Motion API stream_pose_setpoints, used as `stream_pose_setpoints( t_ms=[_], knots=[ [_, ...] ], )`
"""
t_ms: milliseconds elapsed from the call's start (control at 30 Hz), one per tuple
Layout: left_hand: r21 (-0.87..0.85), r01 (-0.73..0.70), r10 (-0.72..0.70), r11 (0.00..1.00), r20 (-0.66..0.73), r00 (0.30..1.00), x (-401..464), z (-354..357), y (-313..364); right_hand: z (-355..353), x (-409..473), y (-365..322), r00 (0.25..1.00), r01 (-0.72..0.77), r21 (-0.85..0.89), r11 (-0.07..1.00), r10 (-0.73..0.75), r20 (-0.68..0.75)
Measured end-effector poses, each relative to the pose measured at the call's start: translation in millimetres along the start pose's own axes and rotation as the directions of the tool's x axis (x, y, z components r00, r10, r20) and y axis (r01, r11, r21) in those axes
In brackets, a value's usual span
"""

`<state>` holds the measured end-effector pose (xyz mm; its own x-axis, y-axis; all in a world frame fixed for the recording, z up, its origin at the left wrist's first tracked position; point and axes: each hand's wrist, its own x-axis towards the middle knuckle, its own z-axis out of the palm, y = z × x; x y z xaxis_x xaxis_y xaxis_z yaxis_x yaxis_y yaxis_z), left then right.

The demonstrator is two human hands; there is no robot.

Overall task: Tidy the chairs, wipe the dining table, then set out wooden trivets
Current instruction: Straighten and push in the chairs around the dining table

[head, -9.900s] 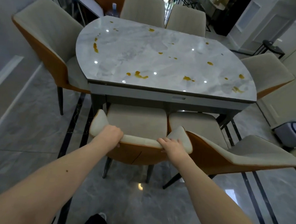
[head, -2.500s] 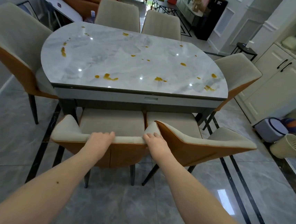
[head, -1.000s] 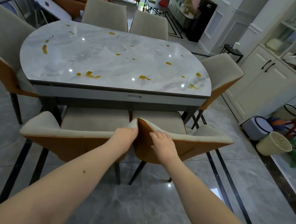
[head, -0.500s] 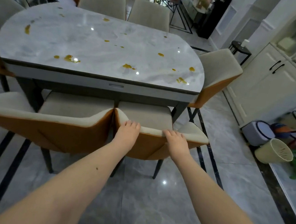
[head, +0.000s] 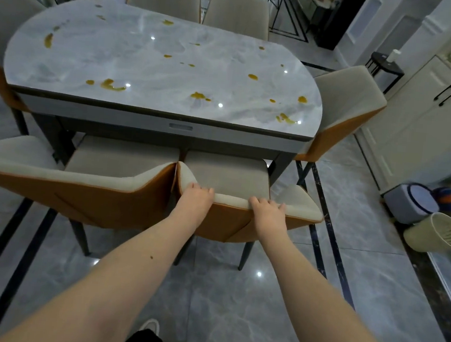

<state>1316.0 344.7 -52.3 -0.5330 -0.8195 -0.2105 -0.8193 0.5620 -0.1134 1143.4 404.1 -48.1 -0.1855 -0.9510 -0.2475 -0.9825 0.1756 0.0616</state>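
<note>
Here your left hand (head: 195, 197) and right hand (head: 267, 210) both sit on the top rim of the right-hand near chair (head: 226, 176), fingers curled over the cream edge and holding it, thumbs out of sight behind the backrest. Both forearms run straight out from you, roughly parallel, wrists level with the rim.

That chair has a cream fabric seat and inner back, an orange leather-like outer shell that curves like a wing, and thin dark legs. Its seat is tucked under the near long edge of the dining table (head: 152, 114). The left-hand near chair (head: 53, 173) is the same make; the two backrests almost touch at their inner corners.

The table top is glossy grey marble-look stone with rounded ends, spattered with yellow-orange stains (head: 111, 85), thickest along the near edge and toward the right end. Two more chairs stand at the far edge, and one at each rounded end.

Behind you lies open polished grey tile with dark inlay strips. On the right, a cream bin (head: 436, 232) lies on its side beside a grey box (head: 408, 202) near the white cabinets (head: 427, 121).
</note>
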Motion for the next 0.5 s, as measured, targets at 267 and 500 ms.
stream_pose_setpoints(
  t_ms=[267, 500],
  knots=[
    [0.010, -0.023, 0.023, 1.000, 0.002, 1.000, -0.6, 2.7, -0.7, -0.4, 0.9, -1.7, 1.000, -0.012, -0.025, 1.000, 0.013, 0.015],
    [0.013, -0.041, 0.041, 0.999, 0.004, 0.999, -2.3, 4.6, -1.9, -0.5, -3.5, -3.7, 1.000, -0.018, -0.037, 0.999, 0.018, 0.022]
  ],
)
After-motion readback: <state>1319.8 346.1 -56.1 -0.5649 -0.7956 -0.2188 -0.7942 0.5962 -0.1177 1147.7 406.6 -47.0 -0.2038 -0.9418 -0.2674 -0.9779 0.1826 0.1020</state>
